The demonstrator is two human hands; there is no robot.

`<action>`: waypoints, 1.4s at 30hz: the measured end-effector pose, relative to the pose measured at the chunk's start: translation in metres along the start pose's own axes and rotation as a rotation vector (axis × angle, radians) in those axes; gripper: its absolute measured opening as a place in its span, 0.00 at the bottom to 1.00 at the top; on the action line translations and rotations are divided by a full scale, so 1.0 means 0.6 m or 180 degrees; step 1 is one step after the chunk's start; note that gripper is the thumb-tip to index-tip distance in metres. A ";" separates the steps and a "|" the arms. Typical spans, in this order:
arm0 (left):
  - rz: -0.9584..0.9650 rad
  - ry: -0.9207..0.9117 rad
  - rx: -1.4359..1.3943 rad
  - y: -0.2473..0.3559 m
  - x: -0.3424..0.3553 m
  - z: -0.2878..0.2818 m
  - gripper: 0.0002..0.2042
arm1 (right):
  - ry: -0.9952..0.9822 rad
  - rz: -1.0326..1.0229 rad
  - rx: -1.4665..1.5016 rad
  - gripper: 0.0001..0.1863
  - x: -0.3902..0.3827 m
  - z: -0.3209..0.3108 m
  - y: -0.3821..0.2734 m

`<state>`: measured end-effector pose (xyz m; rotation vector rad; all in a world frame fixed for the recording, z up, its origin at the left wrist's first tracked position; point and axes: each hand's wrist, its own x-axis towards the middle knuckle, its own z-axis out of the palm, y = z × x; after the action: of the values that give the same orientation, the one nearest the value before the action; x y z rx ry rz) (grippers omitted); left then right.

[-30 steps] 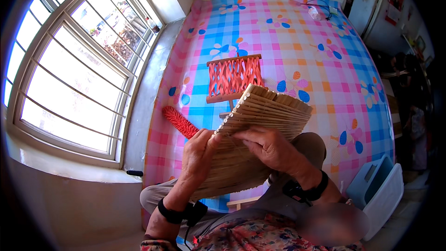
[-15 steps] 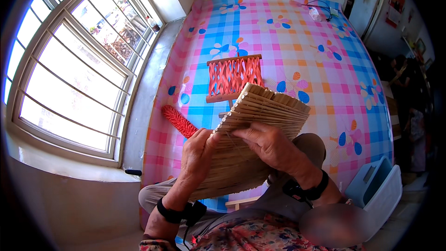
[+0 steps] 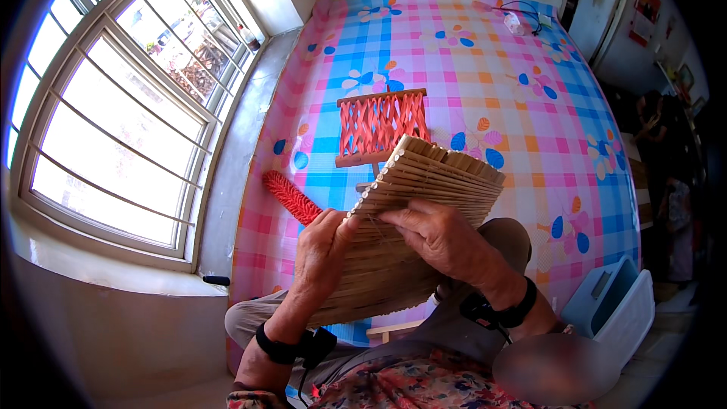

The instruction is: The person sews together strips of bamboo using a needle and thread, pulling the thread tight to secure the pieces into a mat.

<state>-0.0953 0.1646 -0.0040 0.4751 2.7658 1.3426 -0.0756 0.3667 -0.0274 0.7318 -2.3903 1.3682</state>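
A stiff mat of pale stalks laid side by side (image 3: 447,178) stands tilted over my lap, its cut ends showing along the left edge. My left hand (image 3: 319,254) is closed on that edge, thumb on top. Against the mat's face, my right hand (image 3: 435,231) pinches with thumb and forefinger; what lies between the fingertips is too small to make out. Thin thread strands show just below them. Beyond the mat lies a wooden frame (image 3: 371,159) wound with red cord (image 3: 382,123). Left of the mat is a thick red braided bundle (image 3: 290,195).
Checked, flowered plastic sheeting (image 3: 522,136) covers the surface. A barred window (image 3: 121,136) and its sill (image 3: 254,121) run along the left. Blue and white plastic bins (image 3: 606,299) stand at the right. A dark cable (image 3: 530,11) lies at the far right.
Both hands and the mat stay almost in place. The right hand's fingers shift very slightly against the stalks.
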 end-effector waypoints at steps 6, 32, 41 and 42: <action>0.0220 0.0180 0.0322 0.009 -0.006 0.012 0.12 | -0.0066 0.0012 -0.0113 0.14 -0.001 -0.015 -0.013; 0.1634 -0.0353 0.1183 0.010 -0.116 0.137 0.15 | 0.0195 0.1678 -0.0121 0.11 -0.193 -0.015 -0.101; 0.1806 -0.0524 0.1097 0.007 -0.118 0.142 0.17 | 0.0378 0.1931 -0.0304 0.02 -0.201 0.004 -0.098; 0.1795 -0.0596 0.1100 0.010 -0.115 0.140 0.18 | 0.0439 0.1999 -0.0224 0.02 -0.202 0.005 -0.098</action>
<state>-0.0148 0.2128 -0.0593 1.4006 2.8106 0.7979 0.0576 0.3738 -0.0452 -0.1587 -2.6449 1.4676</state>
